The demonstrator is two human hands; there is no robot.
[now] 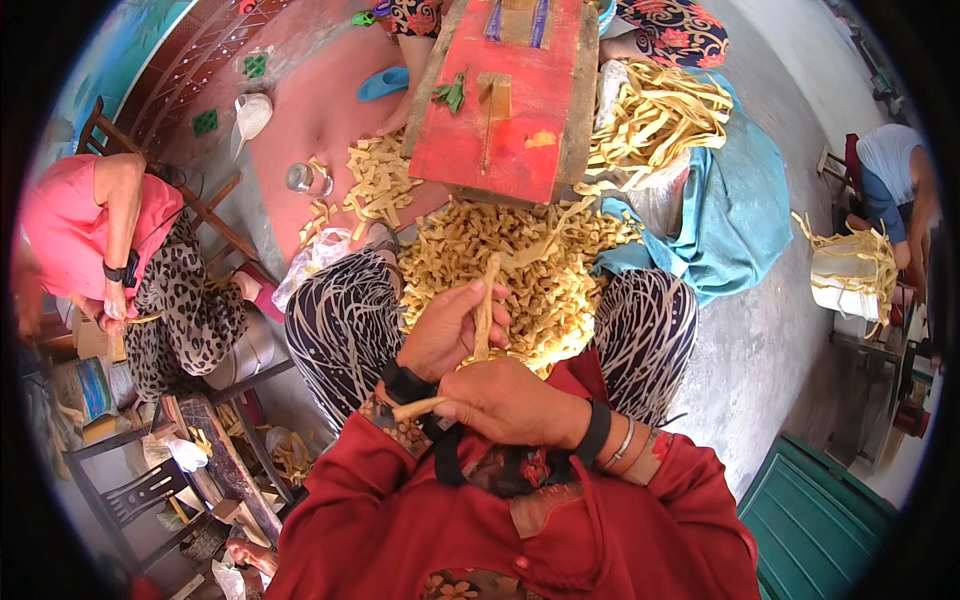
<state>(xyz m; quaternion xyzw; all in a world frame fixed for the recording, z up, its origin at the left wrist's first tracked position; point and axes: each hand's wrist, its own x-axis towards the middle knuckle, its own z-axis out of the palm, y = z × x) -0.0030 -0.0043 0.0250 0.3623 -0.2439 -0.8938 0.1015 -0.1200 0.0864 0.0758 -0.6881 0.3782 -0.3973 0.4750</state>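
My left hand [445,328] is closed, pinching a folded pale-yellow strip [485,312] that looks soft and leathery. Just below it my right hand [520,400] is closed on the strip's lower part, and a short yellow end [418,408] sticks out at its left. Whether that end belongs to the same strip is hidden by the fingers. Past my hands, between my knees, spreads a big pile of short yellow knotted pieces [470,240]. One longer strip lies across that pile near my left fingertips.
A red board [500,110] stands beyond the pile, with a person seated behind it. Long yellow strips [665,115] lie over a blue cloth [735,220] at right. A smaller heap [380,180] and a glass jar [310,180] are at left. Co-workers sit on both sides.
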